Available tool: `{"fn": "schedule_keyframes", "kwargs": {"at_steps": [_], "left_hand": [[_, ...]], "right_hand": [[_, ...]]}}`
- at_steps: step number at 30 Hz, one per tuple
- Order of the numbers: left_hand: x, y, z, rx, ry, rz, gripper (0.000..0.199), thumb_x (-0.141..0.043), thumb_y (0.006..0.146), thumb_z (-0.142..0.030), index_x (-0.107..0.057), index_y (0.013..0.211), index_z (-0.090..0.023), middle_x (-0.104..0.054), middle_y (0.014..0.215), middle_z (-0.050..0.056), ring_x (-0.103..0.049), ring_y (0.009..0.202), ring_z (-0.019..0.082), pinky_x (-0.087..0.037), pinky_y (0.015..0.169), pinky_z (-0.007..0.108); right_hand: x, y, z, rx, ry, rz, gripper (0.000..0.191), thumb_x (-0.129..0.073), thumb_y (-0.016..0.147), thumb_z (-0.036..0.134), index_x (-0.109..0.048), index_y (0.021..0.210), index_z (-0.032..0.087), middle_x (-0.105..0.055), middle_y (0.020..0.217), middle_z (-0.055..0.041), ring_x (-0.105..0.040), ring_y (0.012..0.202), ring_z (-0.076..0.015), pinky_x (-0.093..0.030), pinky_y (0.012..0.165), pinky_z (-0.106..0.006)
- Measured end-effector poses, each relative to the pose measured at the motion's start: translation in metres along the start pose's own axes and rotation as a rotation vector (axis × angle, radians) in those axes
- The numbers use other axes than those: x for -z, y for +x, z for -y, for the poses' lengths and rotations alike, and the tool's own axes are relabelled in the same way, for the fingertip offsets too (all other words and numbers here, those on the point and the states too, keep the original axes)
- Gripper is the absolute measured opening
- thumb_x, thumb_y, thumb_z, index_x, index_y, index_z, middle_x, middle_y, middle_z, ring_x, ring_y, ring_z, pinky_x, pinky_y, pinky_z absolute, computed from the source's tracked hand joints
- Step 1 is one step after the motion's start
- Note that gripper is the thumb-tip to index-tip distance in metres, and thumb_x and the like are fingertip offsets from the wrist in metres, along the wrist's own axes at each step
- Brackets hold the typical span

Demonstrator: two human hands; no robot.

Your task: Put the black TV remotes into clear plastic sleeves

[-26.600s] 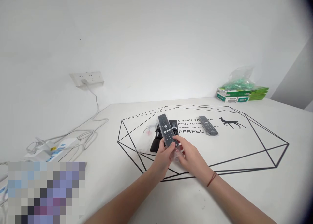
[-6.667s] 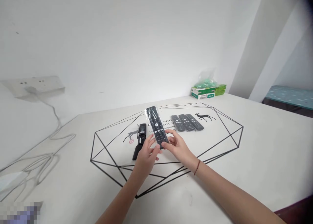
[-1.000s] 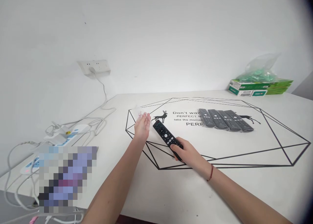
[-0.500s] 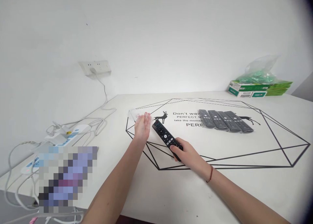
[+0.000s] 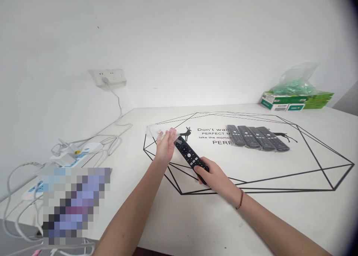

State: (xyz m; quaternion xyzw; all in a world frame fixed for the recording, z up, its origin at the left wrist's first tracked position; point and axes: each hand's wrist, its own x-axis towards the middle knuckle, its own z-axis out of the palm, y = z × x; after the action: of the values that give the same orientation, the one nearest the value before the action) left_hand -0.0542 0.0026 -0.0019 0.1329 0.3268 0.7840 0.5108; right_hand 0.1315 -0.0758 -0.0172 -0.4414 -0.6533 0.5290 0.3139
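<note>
My right hand (image 5: 211,172) is closed around the lower end of a black remote control (image 5: 189,155), thumb on top, its far end tilted up and to the left. My left hand (image 5: 166,146) holds a clear plastic bag (image 5: 152,132) with a small red print. The bag's edge lies over the tip of the remote; how far the tip is inside is hard to see. To the right, several remotes in clear sleeves (image 5: 256,138) lie side by side on the white table (image 5: 218,218).
Green-and-white boxes (image 5: 291,101) with a clear bag of green material (image 5: 298,82) on top stand at the back right. Power strips (image 5: 84,155) and tangled white cables (image 5: 112,136) run along the left. A blurred-out item (image 5: 78,205) lies at the front left.
My left hand has shifted slightly right with the plastic bag, whose edge now overlaps the remote's tip. My right hand and the remote have hardly moved.
</note>
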Motion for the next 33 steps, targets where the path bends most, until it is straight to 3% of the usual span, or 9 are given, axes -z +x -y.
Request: {"fn": "schedule_keyframes", "kwargs": {"at_steps": [9,14,16,18,21,24,28,30,33], "left_hand": [[-0.010,-0.025,0.016,0.068,0.146,0.215,0.026,-0.058,0.083,-0.024,-0.043,0.105,-0.021,-0.064,0.107,0.009,-0.065,0.092,0.018,-0.053,0.078,0.032],[-0.018,-0.050,0.029,0.185,0.279,0.315,0.026,-0.060,0.081,-0.030,-0.054,0.102,-0.017,-0.063,0.107,0.010,-0.064,0.089,0.020,-0.053,0.078,0.034],[-0.019,-0.053,0.028,0.219,0.280,0.291,0.024,-0.062,0.079,-0.025,-0.056,0.100,-0.016,-0.063,0.108,0.011,-0.063,0.093,0.021,-0.053,0.079,0.033],[-0.019,-0.050,0.023,0.251,0.228,0.205,0.017,-0.059,0.077,-0.017,-0.058,0.094,-0.013,-0.064,0.103,0.011,-0.063,0.092,0.019,-0.052,0.081,0.030],[-0.017,-0.044,0.016,0.332,0.155,0.085,0.013,-0.055,0.073,-0.012,-0.058,0.087,-0.013,-0.064,0.079,0.006,-0.063,0.074,0.013,-0.053,0.070,0.023],[-0.017,-0.048,0.018,0.413,0.175,0.147,0.011,-0.058,0.074,-0.023,-0.055,0.081,-0.015,-0.055,0.062,-0.001,-0.057,0.056,0.010,-0.049,0.054,0.021],[-0.019,-0.069,0.039,0.477,0.222,0.303,0.024,-0.059,0.077,-0.038,-0.053,0.079,-0.015,-0.054,0.064,0.000,-0.055,0.055,0.010,-0.046,0.052,0.021],[-0.019,-0.081,0.050,0.490,0.231,0.398,0.027,-0.060,0.077,-0.040,-0.054,0.081,-0.015,-0.055,0.067,0.000,-0.056,0.057,0.009,-0.046,0.056,0.021],[-0.017,-0.090,0.057,0.491,0.253,0.492,0.029,-0.061,0.077,-0.043,-0.055,0.085,-0.016,-0.056,0.073,0.000,-0.056,0.063,0.009,-0.046,0.061,0.021]], "right_hand": [[0.002,0.003,-0.003,0.081,-0.044,-0.030,0.020,-0.045,0.084,0.039,-0.049,0.078,0.020,-0.057,0.059,0.0027,-0.051,0.053,-0.0122,-0.038,0.052,-0.024],[0.011,0.008,-0.001,0.068,0.036,-0.046,0.028,-0.048,0.083,0.045,-0.052,0.082,0.017,-0.050,0.059,0.0035,-0.043,0.044,-0.0087,-0.035,0.045,-0.023],[0.016,0.007,0.001,0.060,0.149,0.050,0.029,-0.054,0.081,0.042,-0.055,0.093,0.016,-0.050,0.062,0.0033,-0.048,0.048,-0.0095,-0.041,0.050,-0.025],[0.018,0.006,0.004,0.073,0.281,0.198,0.034,-0.060,0.078,0.034,-0.054,0.106,0.016,-0.055,0.073,0.0006,-0.056,0.064,-0.0121,-0.048,0.065,-0.027],[0.017,0.005,0.005,0.069,0.374,0.307,0.045,-0.061,0.076,0.028,-0.048,0.118,0.020,-0.056,0.094,-0.0035,-0.059,0.076,-0.0138,-0.050,0.077,-0.033],[0.012,0.007,0.001,0.135,0.239,0.117,0.045,-0.060,0.076,0.028,-0.044,0.118,0.022,-0.052,0.107,-0.0058,-0.057,0.072,-0.0124,-0.051,0.071,-0.034],[0.010,0.011,-0.007,0.335,0.033,-0.191,0.046,-0.059,0.076,0.026,-0.040,0.118,0.025,-0.046,0.120,-0.0070,-0.054,0.087,-0.0151,-0.049,0.072,-0.031],[0.012,0.013,-0.010,0.366,-0.033,-0.270,0.047,-0.056,0.078,0.024,-0.038,0.121,0.025,-0.048,0.115,-0.0067,-0.053,0.084,-0.0146,-0.048,0.072,-0.031],[0.019,0.015,-0.011,0.363,-0.136,-0.283,0.043,-0.050,0.081,0.024,-0.040,0.123,0.024,-0.053,0.098,-0.0042,-0.051,0.071,-0.0129,-0.047,0.068,-0.030]]}}
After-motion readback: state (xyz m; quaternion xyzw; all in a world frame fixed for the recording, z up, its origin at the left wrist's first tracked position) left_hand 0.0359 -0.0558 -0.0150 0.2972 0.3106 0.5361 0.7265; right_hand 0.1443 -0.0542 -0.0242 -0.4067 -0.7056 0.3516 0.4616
